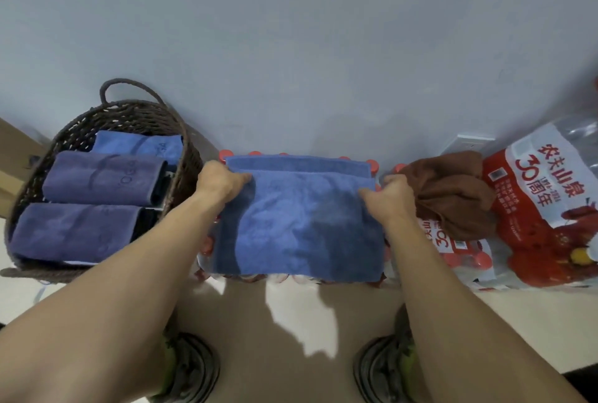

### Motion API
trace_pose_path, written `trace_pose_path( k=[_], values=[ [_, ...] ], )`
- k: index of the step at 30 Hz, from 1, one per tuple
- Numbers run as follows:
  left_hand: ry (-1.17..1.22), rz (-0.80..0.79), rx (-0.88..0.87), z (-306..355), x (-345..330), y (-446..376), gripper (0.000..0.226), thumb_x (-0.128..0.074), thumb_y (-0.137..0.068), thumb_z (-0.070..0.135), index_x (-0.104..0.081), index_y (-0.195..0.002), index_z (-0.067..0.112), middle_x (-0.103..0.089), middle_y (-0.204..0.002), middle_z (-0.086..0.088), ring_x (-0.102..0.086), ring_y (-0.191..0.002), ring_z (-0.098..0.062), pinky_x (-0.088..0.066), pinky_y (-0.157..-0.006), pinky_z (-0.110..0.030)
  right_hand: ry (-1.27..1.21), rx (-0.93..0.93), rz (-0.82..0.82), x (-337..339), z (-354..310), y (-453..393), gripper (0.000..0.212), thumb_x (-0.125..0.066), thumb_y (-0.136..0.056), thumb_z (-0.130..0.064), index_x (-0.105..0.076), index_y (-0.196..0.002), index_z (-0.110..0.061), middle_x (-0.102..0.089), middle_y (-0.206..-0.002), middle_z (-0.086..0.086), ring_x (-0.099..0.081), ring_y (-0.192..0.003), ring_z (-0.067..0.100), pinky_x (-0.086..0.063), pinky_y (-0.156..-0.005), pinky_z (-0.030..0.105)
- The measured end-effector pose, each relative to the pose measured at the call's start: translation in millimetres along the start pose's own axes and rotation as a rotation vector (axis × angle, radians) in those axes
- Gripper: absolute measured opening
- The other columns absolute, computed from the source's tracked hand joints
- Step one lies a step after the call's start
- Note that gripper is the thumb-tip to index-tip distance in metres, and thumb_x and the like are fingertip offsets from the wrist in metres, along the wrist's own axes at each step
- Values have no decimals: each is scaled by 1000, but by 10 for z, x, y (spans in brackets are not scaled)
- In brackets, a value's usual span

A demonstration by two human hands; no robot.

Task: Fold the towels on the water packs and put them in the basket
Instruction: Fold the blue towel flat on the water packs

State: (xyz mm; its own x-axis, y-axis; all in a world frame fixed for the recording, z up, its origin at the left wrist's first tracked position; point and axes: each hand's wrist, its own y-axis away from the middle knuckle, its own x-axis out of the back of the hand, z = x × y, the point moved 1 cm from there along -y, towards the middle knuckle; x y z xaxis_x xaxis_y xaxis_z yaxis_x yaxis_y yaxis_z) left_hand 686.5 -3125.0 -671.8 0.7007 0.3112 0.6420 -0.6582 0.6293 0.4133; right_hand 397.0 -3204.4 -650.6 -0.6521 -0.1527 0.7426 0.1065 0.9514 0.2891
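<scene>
Folding step: mid-fold on blue towel [301, 221], spread flat on top of centre water pack [207, 247], red caps peeking out along far and near edges.
Left hand [220, 182]: pinching left end of the folded-over upper layer, fingers curled onto cloth.
Right hand [393, 195]: pinching right end of same layer, thumb and fingers closed on cloth edge.
Fold state: upper layer's edge lying just short of far edge, strip of lower layer showing beyond it; looks roughly halved, judged one more fold needed to match the ones in the basket.
Long axis: running left-right, both hands at opposite short ends, symmetric hold.
Basket [32, 176]: wicker, on the left, just beside centre pack; three folded towels inside: light blue one [139, 145] at back, two purple-blue ones [103, 177] [74, 231] nearer.
Key relation: basket lying left of towel, so left hand nearer; likely carry sideways along towel's long axis, free slot hard to judge, basket looks nearly full.
Remaining: brown towel [449, 192] crumpled, unfolded, on right water pack [537, 208], touching right hand's far side.
Risk: layers slipping apart on lift if only corners pinched.
Floor: shoes [187, 367] visible below, shadows across.
</scene>
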Motion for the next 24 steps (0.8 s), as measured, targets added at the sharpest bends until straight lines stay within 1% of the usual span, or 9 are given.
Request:
trace_pose_path(
  k=[3,6,8,10,13,15,19,22,24],
  values=[
    [24,58,-122,18,-5,-43,22,-64,-89,22,-55,-73,10,-56,-69,-4,-55,-70,-24,-43,-66,-31,2,5,8,-121,-95,-140,54,-77,-80,-23,-53,-125,-4,-55,-126,20,-60,-106,36,-47,-84,32],
    [10,70,-225,-6,13,-61,12,-53,-96,21,-50,-92,11,-57,-82,-3,-54,-83,-27,-36,-69,-32,-45,85,-8,-117,-72,-334,24,-77,-78,-12,-70,-100,-11,-70,-99,10,-66,-92,26,-48,-79,24],
    [-49,84,-220,-25,13,-107,15,-48,-98,21,-48,-102,7,-60,-98,-15,-57,-93,-35,-35,-71,-32,-136,176,-45,-72,-51,-455,12,-76,-81,-10,-70,-88,-16,-69,-82,3,-64,-76,17,-53,-76,25],
    [-112,88,-211,-11,7,-167,19,-45,-99,20,-46,-104,2,-60,-109,-26,-57,-99,-42,-38,-72,-35,-218,233,-46,-45,-53,-547,15,-73,-85,-14,-62,-78,-21,-62,-71,-5,-55,-62,7,-48,-63,18],
    [-190,76,-199,39,-14,-246,26,-43,-100,20,-46,-112,-3,-58,-116,-30,-57,-103,-45,-43,-77,-40,-147,214,-52,-117,-44,-649,27,-68,-91,-24,-50,-71,-22,-54,-64,-10,-48,-57,6,-37,-55,17],
    [-231,82,-178,56,-27,-292,31,-45,-100,21,-47,-116,-5,-59,-117,-29,-57,-105,-44,-44,-76,-39,-43,176,-19,-184,-19,-681,31,-67,-91,-29,-49,-67,-21,-55,-64,-11,-50,-58,6,-34,-53,18],
    [-277,113,-167,46,-40,-319,34,-53,-96,26,-51,-115,-3,-63,-112,-24,-59,-103,-41,-44,-74,-38,-23,146,105,-245,-13,-683,30,-68,-88,-28,-53,-65,-17,-59,-66,-6,-59,-73,23,-42,-66,26],
    [-227,125,-154,31,-26,-286,36,-56,-95,31,-52,-113,-1,-63,-107,-21,-59,-93,-37,-45,-70,-36,54,128,110,-268,-88,-685,25,-63,-91,-29,-61,-81,-5,-69,-87,16,-64,-88,35,-48,-75,35],
    [-154,108,-127,19,-1,-236,39,-58,-94,35,-50,-109,0,-63,-101,-18,-58,-87,-33,-42,-66,-34,99,79,93,-251,-128,-697,30,-63,-91,-31,-63,-92,-1,-69,-99,20,-64,-97,38,-48,-78,35]
  ],
)
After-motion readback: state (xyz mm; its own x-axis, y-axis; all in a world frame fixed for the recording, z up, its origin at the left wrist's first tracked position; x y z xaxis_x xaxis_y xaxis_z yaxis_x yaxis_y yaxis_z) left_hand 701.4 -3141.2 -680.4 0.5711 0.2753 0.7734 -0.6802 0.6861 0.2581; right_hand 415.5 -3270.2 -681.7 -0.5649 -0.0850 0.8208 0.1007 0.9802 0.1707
